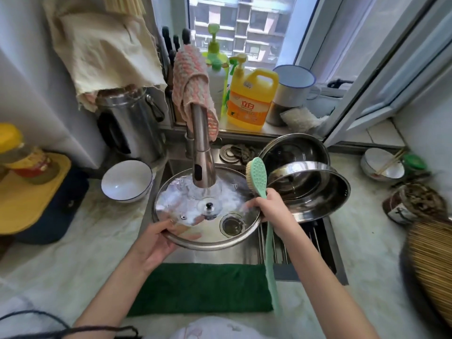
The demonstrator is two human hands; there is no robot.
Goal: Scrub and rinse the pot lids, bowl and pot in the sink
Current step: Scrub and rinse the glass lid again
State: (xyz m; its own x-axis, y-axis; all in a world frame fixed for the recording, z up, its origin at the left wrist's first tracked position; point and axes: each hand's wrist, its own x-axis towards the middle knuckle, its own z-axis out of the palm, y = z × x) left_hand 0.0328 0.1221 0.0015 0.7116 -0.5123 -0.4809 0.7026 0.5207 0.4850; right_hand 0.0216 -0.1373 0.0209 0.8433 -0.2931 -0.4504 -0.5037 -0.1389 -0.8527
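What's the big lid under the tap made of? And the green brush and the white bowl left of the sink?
The lid looks like clear glass in a shiny steel rim: the drain shows through it. The brush seems matte green plastic or rubber, with a bumpy head and pale bristles. The white bowl looks like glossy ceramic, maybe enamel.

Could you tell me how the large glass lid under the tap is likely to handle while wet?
Probably slippery: water from the faucet sheets over the glass lid, and the left hand grips only its near rim. Likely stiff but breakable, since the drain shows through it. Held at one edge, it could tip away.
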